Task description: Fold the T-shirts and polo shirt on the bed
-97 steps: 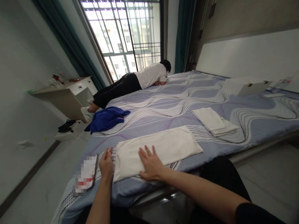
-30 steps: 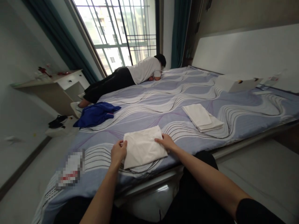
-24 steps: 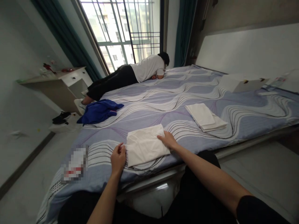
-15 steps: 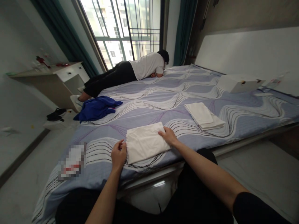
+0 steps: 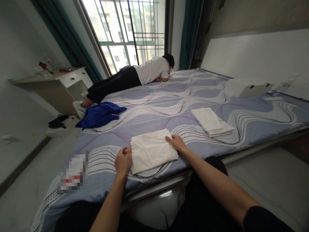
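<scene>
A folded white cloth [image 5: 153,153] lies flat near the front edge of the bed, its left edge slightly frayed or wavy. My left hand [image 5: 123,160] is at that left edge, fingers curled in and fingertips against the fabric. On the opposite side, my right hand [image 5: 177,142] pinches the cloth's right edge, thumb on top and the other fingers partly hidden. Farther right rests a second stack of folded white cloth [image 5: 211,121], touched by neither hand.
The bed [image 5: 145,120] has a wavy patterned sheet. A blue garment [image 5: 101,114] and a pixelated item [image 5: 73,172] lie on the left. A person [image 5: 152,71] lies along the far side. A white box [image 5: 247,87] stands at the right, near the headboard [image 5: 256,54].
The view has tilted up slightly, so things sit a little lower. Both hands stay at the folded cloth's edges, with the left fingers slightly closer against it. The cloth itself has hardly moved.
</scene>
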Demonstrator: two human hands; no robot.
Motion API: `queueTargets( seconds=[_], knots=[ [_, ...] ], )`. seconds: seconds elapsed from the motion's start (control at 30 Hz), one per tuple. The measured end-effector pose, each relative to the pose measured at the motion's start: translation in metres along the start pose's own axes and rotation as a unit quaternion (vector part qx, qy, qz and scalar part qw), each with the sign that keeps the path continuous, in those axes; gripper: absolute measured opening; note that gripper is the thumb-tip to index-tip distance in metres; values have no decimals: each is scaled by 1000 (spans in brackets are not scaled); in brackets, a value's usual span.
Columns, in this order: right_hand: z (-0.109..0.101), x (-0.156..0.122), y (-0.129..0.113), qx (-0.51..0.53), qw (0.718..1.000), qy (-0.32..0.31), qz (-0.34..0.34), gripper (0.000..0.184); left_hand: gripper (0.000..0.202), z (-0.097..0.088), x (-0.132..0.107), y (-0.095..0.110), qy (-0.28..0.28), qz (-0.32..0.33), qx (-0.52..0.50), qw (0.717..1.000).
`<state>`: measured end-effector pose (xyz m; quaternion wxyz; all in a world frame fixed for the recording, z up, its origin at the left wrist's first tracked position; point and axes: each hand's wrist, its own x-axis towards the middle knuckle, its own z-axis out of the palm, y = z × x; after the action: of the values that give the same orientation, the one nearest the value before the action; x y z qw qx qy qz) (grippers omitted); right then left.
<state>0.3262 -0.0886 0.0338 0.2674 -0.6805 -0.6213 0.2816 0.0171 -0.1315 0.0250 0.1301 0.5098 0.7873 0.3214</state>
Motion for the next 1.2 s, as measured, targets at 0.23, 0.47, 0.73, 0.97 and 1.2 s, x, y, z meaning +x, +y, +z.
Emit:
queueTargets(
  seconds=[0.23, 0.47, 0.73, 0.97, 1.2],
  knots=[
    [5, 13, -20, -63, 997, 32, -6, 34, 35, 25, 44, 44, -36, 29, 41, 998],
    [-2, 7, -27, -128, 991, 42, 1, 33, 49, 29, 26, 58, 50, 80, 42, 995],
    [48, -27, -63, -168, 951, 6, -259, 56, 55, 60, -2, 55, -123, 379, 119, 909],
    [55, -14, -31, -173, 968, -8, -183, 60, 56, 39, 25, 24, -113, 278, 115, 947],
    [12, -25, 16, 30, 989, 142, 2, 51, 42, -15, -19, -33, -33, 272, -57, 960]
  ],
)
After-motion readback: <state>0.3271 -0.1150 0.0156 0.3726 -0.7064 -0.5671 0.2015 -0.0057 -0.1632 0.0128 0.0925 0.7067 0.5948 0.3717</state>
